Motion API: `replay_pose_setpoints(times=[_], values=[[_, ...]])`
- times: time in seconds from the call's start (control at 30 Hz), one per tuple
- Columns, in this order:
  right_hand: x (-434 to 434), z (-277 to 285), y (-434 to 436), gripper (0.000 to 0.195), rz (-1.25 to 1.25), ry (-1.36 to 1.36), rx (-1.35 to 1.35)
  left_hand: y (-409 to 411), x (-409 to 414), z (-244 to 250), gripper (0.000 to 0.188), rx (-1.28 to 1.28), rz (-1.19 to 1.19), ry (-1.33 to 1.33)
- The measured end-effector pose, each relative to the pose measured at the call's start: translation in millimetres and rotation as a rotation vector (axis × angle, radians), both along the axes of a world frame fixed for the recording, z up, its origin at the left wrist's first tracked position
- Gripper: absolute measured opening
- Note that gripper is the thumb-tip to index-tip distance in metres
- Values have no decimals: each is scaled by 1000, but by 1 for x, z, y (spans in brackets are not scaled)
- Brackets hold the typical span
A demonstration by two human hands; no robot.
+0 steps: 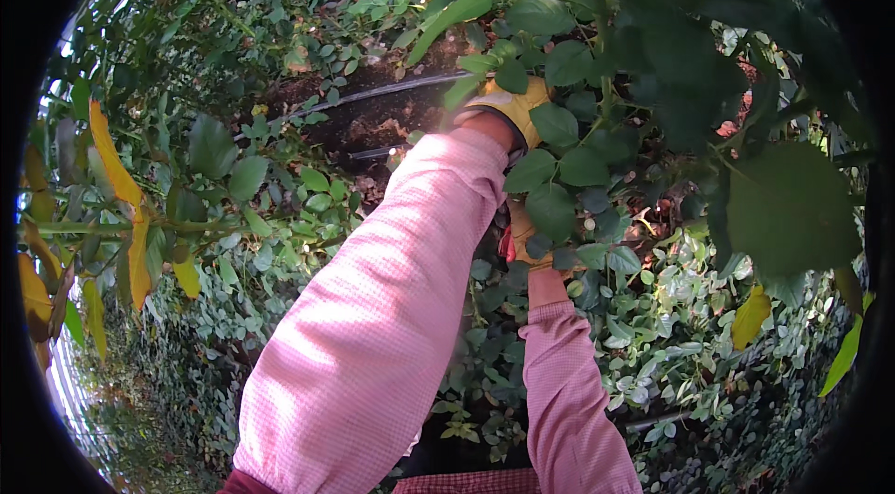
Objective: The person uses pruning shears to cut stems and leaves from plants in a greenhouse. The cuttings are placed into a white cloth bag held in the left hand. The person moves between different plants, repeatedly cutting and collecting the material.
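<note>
My left hand (507, 109), in a yellow work glove with a dark cuff, reaches in among the rose leaves near a stem; leaves hide its fingers. Just below it, my right hand (528, 232) wears a tan-yellow glove beside a tool with a red handle (508, 244). Most of that tool is hidden, and its kind cannot be told. Green rose leaves (552, 179) hang over both hands. Both forearms are in pink checked sleeves.
Dark irrigation tubing (391, 87) runs over soil at upper left. Large leaves (790, 207) hang close at right, yellowing leaves (115, 158) at left. A thorny-looking green stem (182, 227) crosses the left side. Dense foliage surrounds the hands.
</note>
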State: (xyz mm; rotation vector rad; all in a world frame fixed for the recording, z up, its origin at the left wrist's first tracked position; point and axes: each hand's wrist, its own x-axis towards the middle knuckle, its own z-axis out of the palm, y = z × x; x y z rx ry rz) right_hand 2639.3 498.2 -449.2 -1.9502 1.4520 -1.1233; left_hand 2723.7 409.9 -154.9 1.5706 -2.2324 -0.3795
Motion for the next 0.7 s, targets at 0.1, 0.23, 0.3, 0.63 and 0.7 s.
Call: replay_pose_setpoints(times=[0.1,0.23,0.3,0.63,0.7], values=[[-5,6,0,35,18,-56,23,-5,-3,0,30,97,4,-32],[-4,11,7,33,82,-54,51,-3,7,-15,28,143,58,-57],[-1,6,9,29,82,-272,172,-20,22,-55,26,73,57,-77],[3,9,-2,24,98,-619,460,11,8,24,25,230,15,-232],[5,10,-2,23,102,-634,467,10,12,24,25,227,25,-236]])
